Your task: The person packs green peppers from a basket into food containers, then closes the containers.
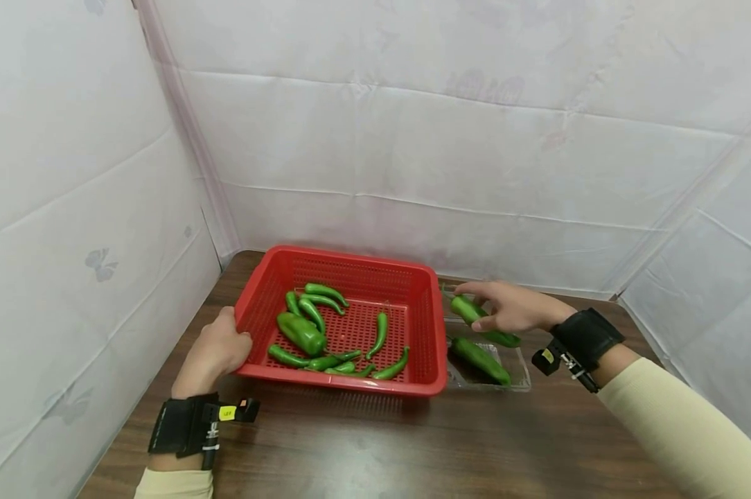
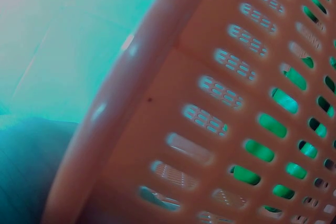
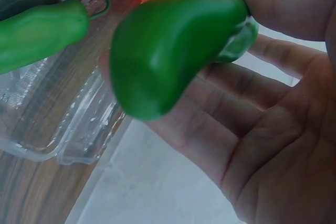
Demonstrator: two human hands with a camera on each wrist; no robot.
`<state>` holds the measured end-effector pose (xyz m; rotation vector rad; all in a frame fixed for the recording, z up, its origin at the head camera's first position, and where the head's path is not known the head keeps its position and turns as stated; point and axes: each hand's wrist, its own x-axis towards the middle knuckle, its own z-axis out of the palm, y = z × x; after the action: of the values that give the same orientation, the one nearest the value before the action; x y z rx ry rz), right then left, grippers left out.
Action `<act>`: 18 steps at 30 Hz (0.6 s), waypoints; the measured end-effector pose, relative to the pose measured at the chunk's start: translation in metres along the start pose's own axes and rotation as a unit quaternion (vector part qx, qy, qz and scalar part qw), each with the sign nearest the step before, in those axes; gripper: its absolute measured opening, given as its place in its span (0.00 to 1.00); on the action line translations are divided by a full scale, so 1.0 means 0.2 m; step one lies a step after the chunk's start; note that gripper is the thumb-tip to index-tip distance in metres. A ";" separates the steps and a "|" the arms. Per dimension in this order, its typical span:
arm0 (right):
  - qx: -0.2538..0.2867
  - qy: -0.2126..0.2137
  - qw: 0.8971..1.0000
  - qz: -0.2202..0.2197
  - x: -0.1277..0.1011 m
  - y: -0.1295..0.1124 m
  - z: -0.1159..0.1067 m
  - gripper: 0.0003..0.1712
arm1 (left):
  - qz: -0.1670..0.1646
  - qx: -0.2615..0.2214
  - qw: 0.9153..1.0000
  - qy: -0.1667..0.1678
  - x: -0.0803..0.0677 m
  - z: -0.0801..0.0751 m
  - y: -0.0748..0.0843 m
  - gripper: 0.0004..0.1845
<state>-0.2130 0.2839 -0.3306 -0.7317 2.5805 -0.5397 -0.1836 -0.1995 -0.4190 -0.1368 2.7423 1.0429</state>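
Observation:
My left hand (image 1: 216,352) grips the left rim of a red plastic basket (image 1: 344,386); the left wrist view shows the basket's slotted wall (image 2: 157,103) close up. Inside lie a larger green pepper (image 1: 302,334) and several slim green chilies (image 1: 380,334). To the right of the basket, my right hand (image 1: 515,307) holds a long green pepper (image 3: 168,51) between thumb and fingers, over clear plastic trays. Another long green pepper (image 1: 480,360) lies in the nearer clear tray (image 1: 520,374), its stem toward the basket.
The basket and trays stand on a dark brown wooden table (image 1: 475,443). White patterned sheeting (image 1: 375,152) walls it at the back and both sides. The trays sit right beside the basket's right wall, partly behind its rim.

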 end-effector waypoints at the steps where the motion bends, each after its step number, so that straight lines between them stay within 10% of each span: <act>1: 0.002 0.000 1.000 0.003 -0.01 0.01 0.00 0.36 | -0.001 -0.001 1.000 -0.002 0.00 0.00 0.00 0.29; 18: 0.015 -0.007 1.000 0.010 -0.03 0.13 0.11 0.36 | 0.004 0.002 1.000 -0.002 0.00 0.00 0.00 0.30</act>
<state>-0.2080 0.3033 -0.3598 -0.6974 2.5573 -0.5651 -0.1834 -0.1997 -0.4198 -0.1240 2.7444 1.0383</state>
